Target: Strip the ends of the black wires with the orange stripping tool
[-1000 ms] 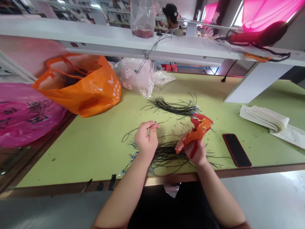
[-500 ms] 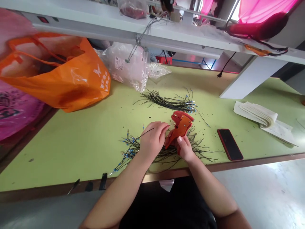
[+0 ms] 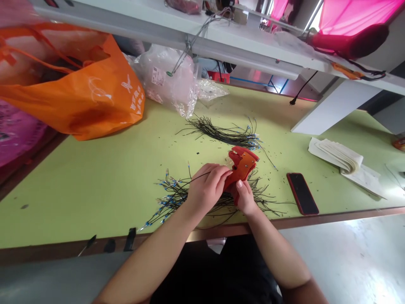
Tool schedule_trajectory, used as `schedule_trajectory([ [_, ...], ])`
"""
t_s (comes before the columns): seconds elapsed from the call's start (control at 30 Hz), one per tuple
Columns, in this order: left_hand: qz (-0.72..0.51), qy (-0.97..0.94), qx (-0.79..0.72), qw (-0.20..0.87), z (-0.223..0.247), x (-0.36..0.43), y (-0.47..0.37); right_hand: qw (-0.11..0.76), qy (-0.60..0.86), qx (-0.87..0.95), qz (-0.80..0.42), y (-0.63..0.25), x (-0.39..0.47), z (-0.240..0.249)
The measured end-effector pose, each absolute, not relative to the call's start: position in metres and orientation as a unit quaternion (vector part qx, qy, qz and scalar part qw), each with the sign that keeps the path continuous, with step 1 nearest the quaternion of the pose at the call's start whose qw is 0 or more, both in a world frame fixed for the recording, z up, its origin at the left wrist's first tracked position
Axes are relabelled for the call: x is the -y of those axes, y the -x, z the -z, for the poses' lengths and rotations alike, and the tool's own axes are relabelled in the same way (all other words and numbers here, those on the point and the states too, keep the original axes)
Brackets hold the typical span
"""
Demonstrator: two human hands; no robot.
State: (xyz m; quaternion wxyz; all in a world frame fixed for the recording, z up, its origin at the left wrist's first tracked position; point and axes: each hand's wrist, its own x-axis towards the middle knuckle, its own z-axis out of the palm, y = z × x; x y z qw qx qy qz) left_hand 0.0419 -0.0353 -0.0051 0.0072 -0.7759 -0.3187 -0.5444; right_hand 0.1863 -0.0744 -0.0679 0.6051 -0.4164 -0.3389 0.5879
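Note:
A red and orange wire stripper [image 3: 243,165] is gripped by its handles in my right hand [image 3: 245,197], its jaws pointing up and left. My left hand [image 3: 207,182] is closed on a thin black wire [image 3: 200,176], whose tail sticks out to the left behind the knuckles. The left fingertips are right at the tool's side and hide the wire's other end. Beneath both hands lies a loose pile of black wires [image 3: 172,196], many with blue and metal tips at the left. Farther back is a second bundle of black wires [image 3: 221,133], blue tips to the right.
A phone [image 3: 303,193] and folded pale cloth [image 3: 340,156] lie at the right. An orange bag [image 3: 104,93] and clear plastic bags [image 3: 172,80] stand at the back left. A white shelf [image 3: 253,50] crosses above the green table [image 3: 95,185]. Small black scraps are scattered about.
My left hand has moved right, bringing its fingertips up against the wire stripper. The stripper and my right hand stay nearly in place. The view has shifted slightly.

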Motion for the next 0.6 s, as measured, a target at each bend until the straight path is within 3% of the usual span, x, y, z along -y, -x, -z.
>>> schedule_trajectory([
  [0.6, 0.557, 0.768, 0.316, -0.011, 0.001, 0.037, -0.043, 0.607, 0.344, 0.350, -0.625, -0.184, 0.075, 0.049],
])
